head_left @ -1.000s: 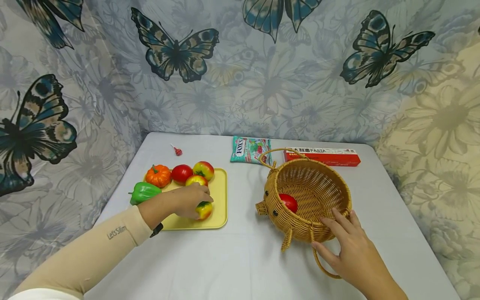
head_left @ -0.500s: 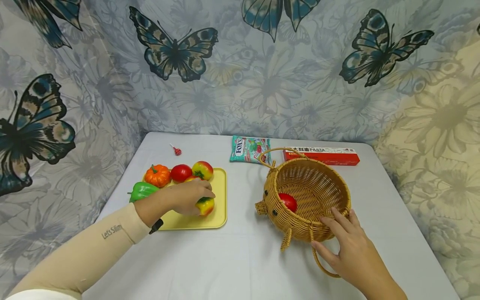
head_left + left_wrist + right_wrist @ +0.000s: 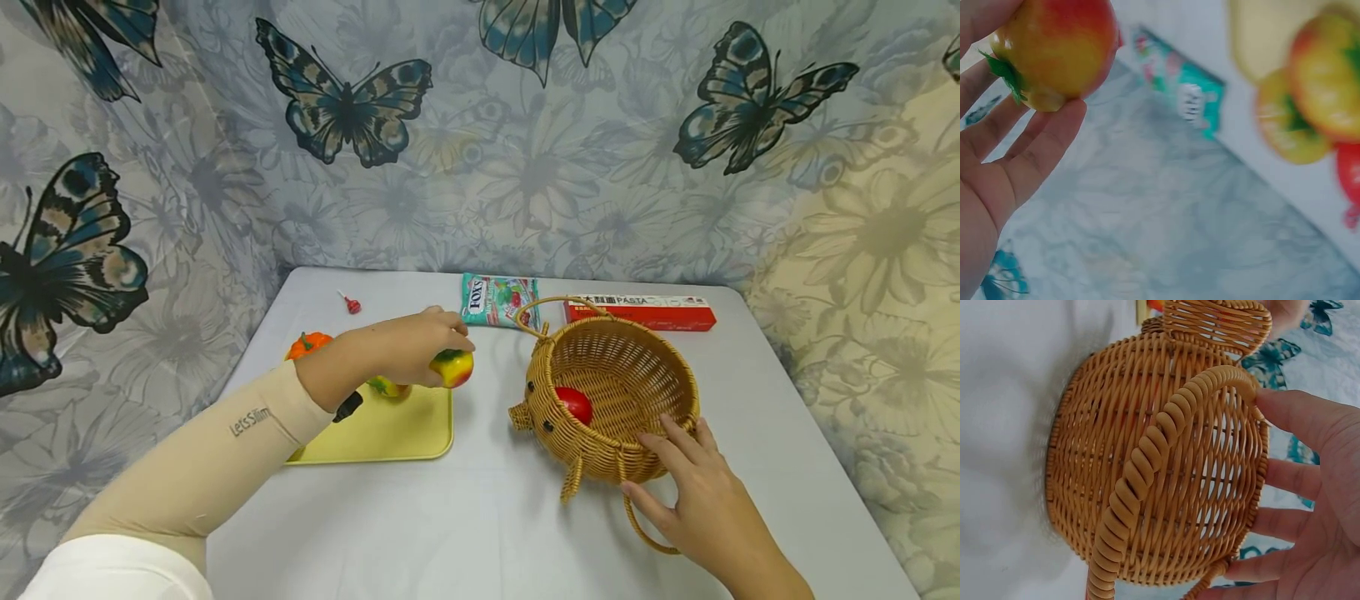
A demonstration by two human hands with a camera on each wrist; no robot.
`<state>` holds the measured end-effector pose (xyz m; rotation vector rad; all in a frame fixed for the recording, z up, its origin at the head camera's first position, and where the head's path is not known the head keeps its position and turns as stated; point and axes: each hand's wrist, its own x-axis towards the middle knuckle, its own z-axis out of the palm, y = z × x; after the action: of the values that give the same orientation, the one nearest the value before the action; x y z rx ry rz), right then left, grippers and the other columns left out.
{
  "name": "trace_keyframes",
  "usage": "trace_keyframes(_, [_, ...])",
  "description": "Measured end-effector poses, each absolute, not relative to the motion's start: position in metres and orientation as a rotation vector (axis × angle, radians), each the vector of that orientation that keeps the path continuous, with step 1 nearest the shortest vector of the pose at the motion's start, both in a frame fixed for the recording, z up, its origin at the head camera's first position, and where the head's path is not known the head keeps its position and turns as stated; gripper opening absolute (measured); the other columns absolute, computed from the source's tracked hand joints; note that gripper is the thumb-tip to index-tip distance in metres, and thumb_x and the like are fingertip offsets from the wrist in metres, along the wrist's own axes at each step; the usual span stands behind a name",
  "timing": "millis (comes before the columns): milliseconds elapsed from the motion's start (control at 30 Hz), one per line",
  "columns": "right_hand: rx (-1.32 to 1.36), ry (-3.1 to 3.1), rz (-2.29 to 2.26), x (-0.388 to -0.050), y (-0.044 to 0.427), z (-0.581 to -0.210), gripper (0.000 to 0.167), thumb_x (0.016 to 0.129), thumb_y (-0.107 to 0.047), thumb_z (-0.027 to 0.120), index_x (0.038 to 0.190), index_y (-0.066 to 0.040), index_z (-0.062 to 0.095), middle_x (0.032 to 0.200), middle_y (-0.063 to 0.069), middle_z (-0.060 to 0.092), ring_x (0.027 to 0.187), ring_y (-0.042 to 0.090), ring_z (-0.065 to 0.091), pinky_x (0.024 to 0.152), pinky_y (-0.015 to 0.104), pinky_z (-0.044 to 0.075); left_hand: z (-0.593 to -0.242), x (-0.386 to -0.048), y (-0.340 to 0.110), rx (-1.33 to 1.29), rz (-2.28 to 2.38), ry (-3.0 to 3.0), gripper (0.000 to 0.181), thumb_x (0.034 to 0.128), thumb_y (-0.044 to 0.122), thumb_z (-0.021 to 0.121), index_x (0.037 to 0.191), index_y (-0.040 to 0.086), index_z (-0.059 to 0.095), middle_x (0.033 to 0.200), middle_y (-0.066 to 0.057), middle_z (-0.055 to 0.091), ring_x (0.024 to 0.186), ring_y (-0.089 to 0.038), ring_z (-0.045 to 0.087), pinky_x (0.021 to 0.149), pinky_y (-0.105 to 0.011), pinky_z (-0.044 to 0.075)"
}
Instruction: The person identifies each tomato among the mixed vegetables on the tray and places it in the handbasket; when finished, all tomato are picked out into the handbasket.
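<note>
While a red-and-yellow fruit [image 3: 454, 371] is pinched between the fingers and thumb of the left hand [image 3: 416, 344], a basket [image 3: 626, 346] is touched at its rim by the spread, nearly straight fingers of the right hand [image 3: 693, 500]. Past their tips, a red fruit [image 3: 573, 406] is contained. Beyond the left fingers, a packet [image 3: 498, 300] is seen.

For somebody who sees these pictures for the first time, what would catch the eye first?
Probably the animal-faced wicker basket, right of centre in the head view, with something red inside. Then the red-and-yellow fruit in the left hand, near the yellow tray. Big butterflies mark the backdrop behind.
</note>
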<state>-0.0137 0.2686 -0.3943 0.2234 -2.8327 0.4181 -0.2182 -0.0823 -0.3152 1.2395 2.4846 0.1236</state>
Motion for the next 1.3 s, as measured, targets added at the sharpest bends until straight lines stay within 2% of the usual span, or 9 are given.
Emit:
trace_keyframes(300, [0.217, -2.837, 0.416, -0.013, 0.269, -0.396, 0.061, 0.072, -0.037, 0.092, 0.12, -0.009, 0.07, 0.14, 0.029, 0.057, 0.125, 0.073, 0.04, 0.081, 0.083, 0.042, -0.282, -0.224, -0.031, 1.425, 0.081, 2.475, 0.058, 0.0909, 0.021, 0.079, 0.145, 0.02, 0.059, 0.146, -0.005, 0.051, 0.132, -0.025, 0.043, 0.104, -0.034, 0.046])
trace_keyframes(433, [0.211, -2.843, 0.42, -0.012, 0.269, -0.396, 0.061, 0.072, -0.038, 0.092, 0.121, -0.008, 0.07, 0.14, 0.029, 0.057, 0.126, 0.073, 0.039, 0.081, 0.082, 0.043, -0.278, -0.225, -0.005, 1.519, 0.092, 2.452, 0.053, 0.0912, 0.023, 0.078, 0.142, 0.022, 0.062, 0.142, -0.004, 0.053, 0.127, -0.024, 0.045, 0.098, -0.031, 0.046])
trace_keyframes(667, [0.208, -2.839, 0.43, -0.01, 0.271, -0.397, 0.061, 0.074, -0.038, 0.091, 0.122, -0.008, 0.069, 0.14, 0.03, 0.057, 0.126, 0.074, 0.039, 0.081, 0.082, 0.043, -0.277, -0.219, 0.045, 1.562, 0.056, 2.395, 0.056, 0.095, 0.024, 0.074, 0.148, 0.022, 0.056, 0.143, -0.002, 0.05, 0.125, -0.018, 0.042, 0.095, -0.023, 0.045])
trace_keyframes(833, [0.202, -2.852, 0.446, -0.01, 0.27, -0.396, 0.061, 0.074, -0.039, 0.091, 0.122, -0.008, 0.07, 0.141, 0.03, 0.056, 0.128, 0.073, 0.037, 0.083, 0.082, 0.042, -0.286, -0.216, 0.077, 1.586, -0.043, 2.373, 0.054, 0.0966, 0.029, 0.071, 0.148, 0.026, 0.055, 0.146, 0.001, 0.049, 0.126, -0.018, 0.043, 0.092, -0.022, 0.045])
trace_keyframes(967, [0.202, -2.856, 0.446, -0.01, 0.269, -0.395, 0.061, 0.074, -0.04, 0.091, 0.122, -0.009, 0.07, 0.141, 0.03, 0.056, 0.128, 0.073, 0.038, 0.083, 0.082, 0.042, -0.299, -0.213, 0.098, 1.6, -0.1, 2.331, 0.052, 0.0969, 0.03, 0.071, 0.146, 0.026, 0.057, 0.143, 0.002, 0.051, 0.12, -0.017, 0.044, 0.092, -0.023, 0.044])
trace_keyframes(1100, [0.192, -2.867, 0.441, -0.011, 0.269, -0.394, 0.061, 0.075, -0.04, 0.09, 0.123, -0.008, 0.069, 0.143, 0.028, 0.055, 0.129, 0.072, 0.037, 0.084, 0.082, 0.042, -0.314, -0.209, 0.112, 1.56, -0.155, 2.293, 0.052, 0.0977, 0.03, 0.069, 0.148, 0.028, 0.055, 0.143, 0.003, 0.049, 0.119, -0.016, 0.043, 0.096, -0.024, 0.043])
trace_keyframes(1300, [0.182, -2.875, 0.434, -0.01, 0.268, -0.395, 0.062, 0.076, -0.041, 0.09, 0.124, -0.008, 0.069, 0.144, 0.027, 0.054, 0.131, 0.071, 0.036, 0.086, 0.082, 0.042, -0.333, -0.202, 0.128, 1.524, -0.203, 2.267, 0.054, 0.0974, 0.031, 0.069, 0.149, 0.03, 0.054, 0.146, 0.007, 0.048, 0.126, -0.014, 0.044, 0.105, -0.024, 0.039])
